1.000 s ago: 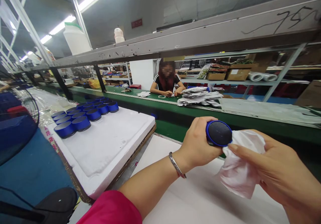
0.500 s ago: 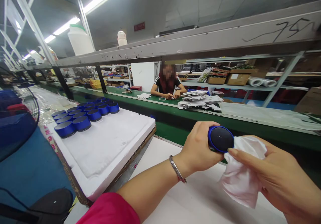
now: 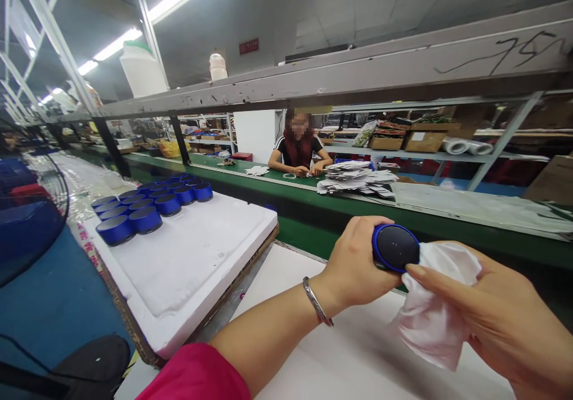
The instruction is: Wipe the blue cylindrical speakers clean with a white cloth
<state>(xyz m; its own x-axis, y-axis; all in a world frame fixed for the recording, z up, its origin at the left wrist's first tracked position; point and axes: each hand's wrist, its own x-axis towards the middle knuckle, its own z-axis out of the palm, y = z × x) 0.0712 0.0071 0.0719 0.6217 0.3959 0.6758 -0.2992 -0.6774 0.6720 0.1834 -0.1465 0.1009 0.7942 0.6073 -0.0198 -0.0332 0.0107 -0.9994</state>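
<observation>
My left hand (image 3: 358, 262) holds a blue speaker (image 3: 396, 248) by its nine o'clock side, up off the desk (image 3: 331, 358), at one o'clock from me. My right hand (image 3: 501, 304) pinches a white cloth (image 3: 434, 328) right against the speaker, near four o'clock. More blue speakers (image 3: 145, 220) stand on a white slab (image 3: 201, 262), at ten o'clock from me. A person (image 3: 298, 152) sits at twelve.

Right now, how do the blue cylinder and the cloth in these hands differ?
The cylinder is blue and black; the cloth is whitish. The cylinder looks round and firm; the cloth hangs crumpled. The left hand holds the cylinder, the right hand the cloth. Both are held up.
</observation>
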